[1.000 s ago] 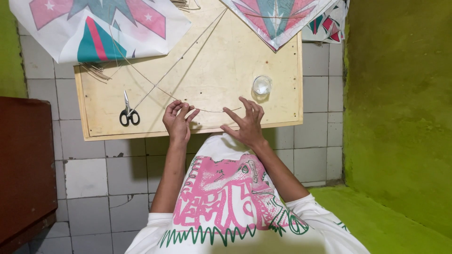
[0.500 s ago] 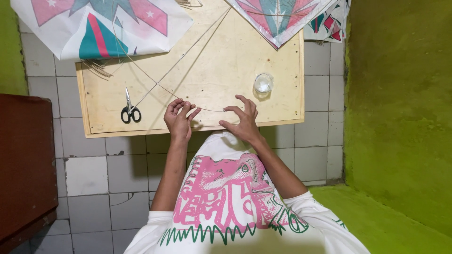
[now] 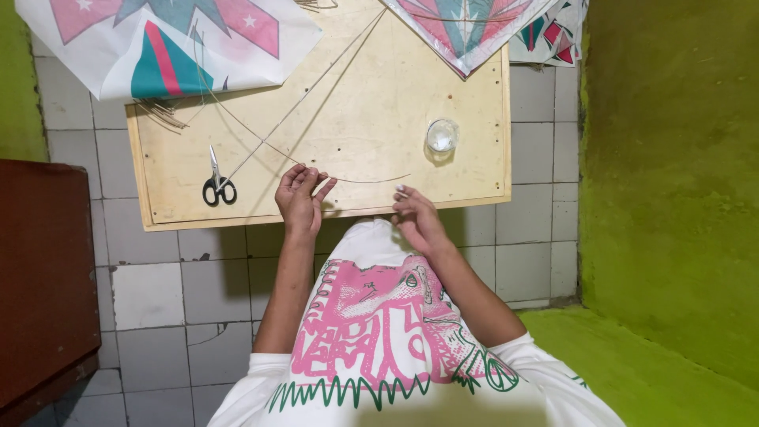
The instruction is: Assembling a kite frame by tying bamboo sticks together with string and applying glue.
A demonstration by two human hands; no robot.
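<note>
Left hand pinching thin stick on board; right hand loosely curled, fingers free. Sticks crossed, unbound; scissors untouched; kite paper unattached.

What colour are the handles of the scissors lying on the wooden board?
Black, with silver blades; the scissors show clearly in the head view, left of the left hand.

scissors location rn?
In the head view the scissors lie flat on the left part of the wooden board, near its front left corner, just left of the left hand and untouched by it.
</note>
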